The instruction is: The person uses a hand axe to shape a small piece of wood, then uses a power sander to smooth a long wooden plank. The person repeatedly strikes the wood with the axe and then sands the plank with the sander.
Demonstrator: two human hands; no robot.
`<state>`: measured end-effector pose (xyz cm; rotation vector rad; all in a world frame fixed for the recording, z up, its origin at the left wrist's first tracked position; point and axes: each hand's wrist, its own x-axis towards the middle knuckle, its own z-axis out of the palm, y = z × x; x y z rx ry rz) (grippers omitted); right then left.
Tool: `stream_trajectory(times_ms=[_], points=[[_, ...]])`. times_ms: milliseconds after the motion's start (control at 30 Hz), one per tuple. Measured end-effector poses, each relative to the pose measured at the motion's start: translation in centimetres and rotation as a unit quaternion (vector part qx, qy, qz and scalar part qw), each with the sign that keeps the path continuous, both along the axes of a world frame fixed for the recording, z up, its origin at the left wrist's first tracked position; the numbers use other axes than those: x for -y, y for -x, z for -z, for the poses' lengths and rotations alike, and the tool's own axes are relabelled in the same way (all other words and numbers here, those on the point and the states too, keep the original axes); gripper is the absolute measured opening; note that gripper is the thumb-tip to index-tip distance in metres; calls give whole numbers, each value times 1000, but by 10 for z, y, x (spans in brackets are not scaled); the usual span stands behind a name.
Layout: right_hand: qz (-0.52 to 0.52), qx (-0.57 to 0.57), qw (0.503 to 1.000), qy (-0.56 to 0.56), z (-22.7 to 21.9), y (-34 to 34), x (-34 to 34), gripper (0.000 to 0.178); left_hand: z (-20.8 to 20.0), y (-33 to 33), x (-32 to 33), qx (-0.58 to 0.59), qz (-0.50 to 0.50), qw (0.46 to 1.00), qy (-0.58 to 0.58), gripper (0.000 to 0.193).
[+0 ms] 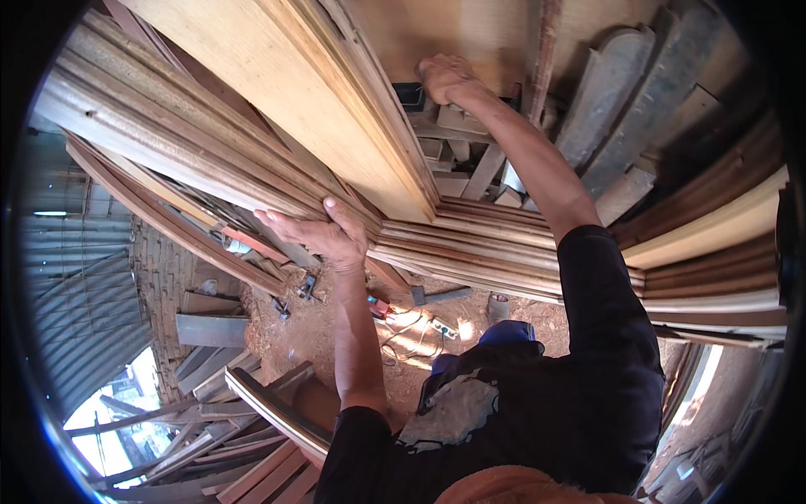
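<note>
A large wooden frame [470,239] with moulded edges lies in front of me, and a pale wooden panel [277,80] sits on its left side. My left hand [323,235] rests against the near edge of the moulded frame, fingers stretched out and thumb raised. My right arm reaches across the frame to the far side. There my right hand [447,77] is curled closed beside a small black object [409,97], close to a light board [487,38]. Whatever its fingers hold, if anything, is hidden.
Wood offcuts [483,172] lie under the frame opening, with long grey boards [621,92] at the far right. On the dusty floor are a power strip [443,328] with cables, a red and black tool [378,307] and metal clamps [306,287]. Stacked planks [243,445] fill the lower left.
</note>
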<state>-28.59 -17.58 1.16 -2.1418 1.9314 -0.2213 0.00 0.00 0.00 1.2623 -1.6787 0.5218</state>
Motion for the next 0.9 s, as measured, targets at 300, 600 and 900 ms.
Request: stream_trajectory(times_ms=[300, 600, 900], points=[[-23, 15, 999, 43, 74, -32, 139, 32, 17, -4, 28, 15, -8, 1000, 12, 84], [-22, 91, 994, 51, 97, 8, 144, 37, 30, -14, 33, 6, -26, 998, 61, 85], [-105, 239, 951, 168, 89, 249, 171, 45, 18, -6, 18, -42, 56, 997, 11, 85]])
